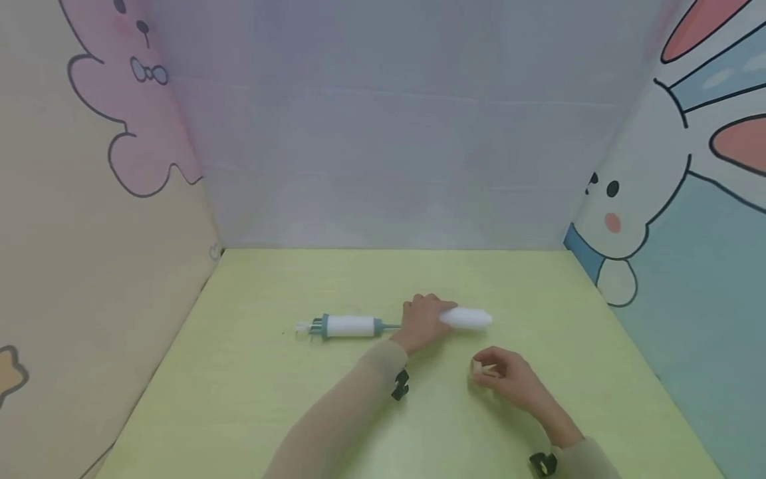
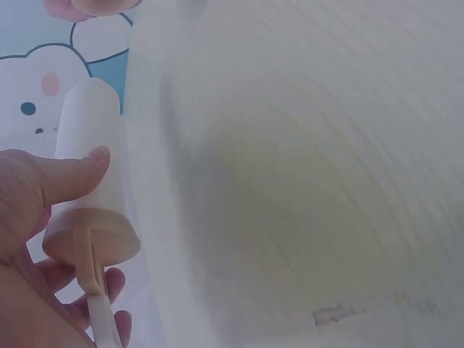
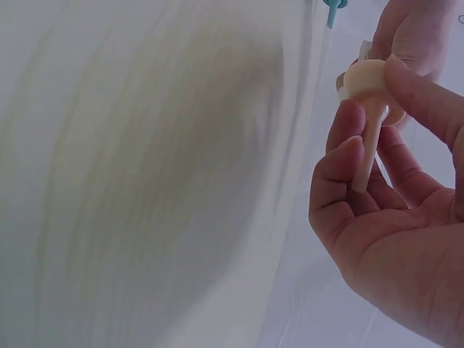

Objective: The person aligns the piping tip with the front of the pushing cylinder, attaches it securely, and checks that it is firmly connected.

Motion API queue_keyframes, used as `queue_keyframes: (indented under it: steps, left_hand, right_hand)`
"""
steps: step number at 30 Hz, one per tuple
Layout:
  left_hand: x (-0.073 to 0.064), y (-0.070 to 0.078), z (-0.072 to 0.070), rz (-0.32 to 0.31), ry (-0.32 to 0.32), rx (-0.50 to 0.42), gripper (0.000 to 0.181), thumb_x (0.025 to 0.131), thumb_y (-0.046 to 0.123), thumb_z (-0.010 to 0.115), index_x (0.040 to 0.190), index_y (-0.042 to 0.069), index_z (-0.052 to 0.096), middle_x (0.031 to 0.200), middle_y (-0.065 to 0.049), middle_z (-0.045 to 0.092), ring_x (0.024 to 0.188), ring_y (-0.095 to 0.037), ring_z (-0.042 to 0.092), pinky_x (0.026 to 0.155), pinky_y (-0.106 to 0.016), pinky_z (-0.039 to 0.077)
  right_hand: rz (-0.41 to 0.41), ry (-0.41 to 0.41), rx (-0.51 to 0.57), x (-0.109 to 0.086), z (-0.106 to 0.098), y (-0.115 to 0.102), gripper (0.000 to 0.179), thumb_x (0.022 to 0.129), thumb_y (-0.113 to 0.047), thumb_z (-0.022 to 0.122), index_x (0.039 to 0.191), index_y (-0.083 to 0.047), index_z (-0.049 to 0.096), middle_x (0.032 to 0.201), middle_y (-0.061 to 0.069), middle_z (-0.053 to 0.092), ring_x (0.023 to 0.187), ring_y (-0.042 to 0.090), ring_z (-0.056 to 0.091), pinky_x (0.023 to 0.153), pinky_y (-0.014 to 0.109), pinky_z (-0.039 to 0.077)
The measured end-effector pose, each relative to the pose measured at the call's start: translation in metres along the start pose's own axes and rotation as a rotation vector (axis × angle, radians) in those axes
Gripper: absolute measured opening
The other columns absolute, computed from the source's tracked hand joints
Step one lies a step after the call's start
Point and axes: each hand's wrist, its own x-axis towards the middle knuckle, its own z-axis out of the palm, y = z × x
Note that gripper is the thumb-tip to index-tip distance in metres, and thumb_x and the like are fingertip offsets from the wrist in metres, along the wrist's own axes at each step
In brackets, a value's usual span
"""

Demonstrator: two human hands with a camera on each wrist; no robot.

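My left hand (image 1: 423,322) grips a white round-ended cylinder (image 1: 467,318), its thumb laid along the side. In the left wrist view this cylinder (image 2: 90,138) has a beige collar (image 2: 90,238) with a narrow stem below it, tan then white. To the right and nearer, my right hand (image 1: 509,379) pinches a small cream-coloured piece (image 1: 477,367). The right wrist view shows that piece (image 3: 366,78) as a rounded head with a thin stem between thumb and fingers; what it is I cannot tell.
Left of my left hand lies a white tube with teal ends (image 1: 350,326), a thin teal rod running towards the hand and pale prongs at the far left. Everything is on a yellow-green table (image 1: 239,412). Printed walls (image 1: 389,166) enclose its back and sides.
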Motion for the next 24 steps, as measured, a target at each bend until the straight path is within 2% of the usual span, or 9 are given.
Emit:
queue_keyframes:
  steps: [6,11,17,24]
  left_hand:
    - [-0.011,-0.008,-0.024,0.026,-0.012,-0.026,0.05,0.078,0.042,0.077,0.125,0.036,0.063,0.108,0.002,0.063,0.089,-0.021,0.052,0.069,-0.037,0.038]
    - [-0.021,-0.011,-0.046,0.047,-0.009,0.028,0.052,0.077,0.043,0.078,0.126,0.037,0.063,0.11,0.002,0.065,0.09,-0.024,0.055,0.068,-0.039,0.041]
    - [-0.038,-0.02,-0.064,0.038,-0.005,0.06,0.052,0.077,0.043,0.077,0.127,0.037,0.062,0.111,0.003,0.064,0.089,-0.024,0.055,0.067,-0.038,0.041]
    - [-0.058,-0.032,-0.077,0.047,-0.034,0.011,0.051,0.076,0.04,0.079,0.125,0.034,0.064,0.109,0.002,0.066,0.09,-0.024,0.057,0.064,-0.037,0.043]
  right_hand:
    - [0.01,0.022,-0.039,0.01,0.002,-0.005,0.033,0.083,-0.015,0.075,0.108,0.002,0.064,0.105,0.016,0.065,0.087,0.026,0.066,0.072,0.028,0.052]
    - [0.022,0.038,-0.042,0.017,0.0,-0.012,0.032,0.084,-0.013,0.074,0.108,0.003,0.063,0.106,0.016,0.064,0.088,0.027,0.066,0.072,0.028,0.052]
    - [-0.004,0.029,-0.045,0.024,-0.003,-0.015,0.032,0.084,-0.013,0.074,0.108,0.003,0.063,0.105,0.017,0.065,0.086,0.025,0.066,0.069,0.028,0.052]
    - [-0.02,0.037,-0.045,0.03,-0.005,-0.019,0.031,0.084,-0.016,0.074,0.108,0.001,0.064,0.104,0.014,0.065,0.085,0.024,0.066,0.07,0.029,0.052]
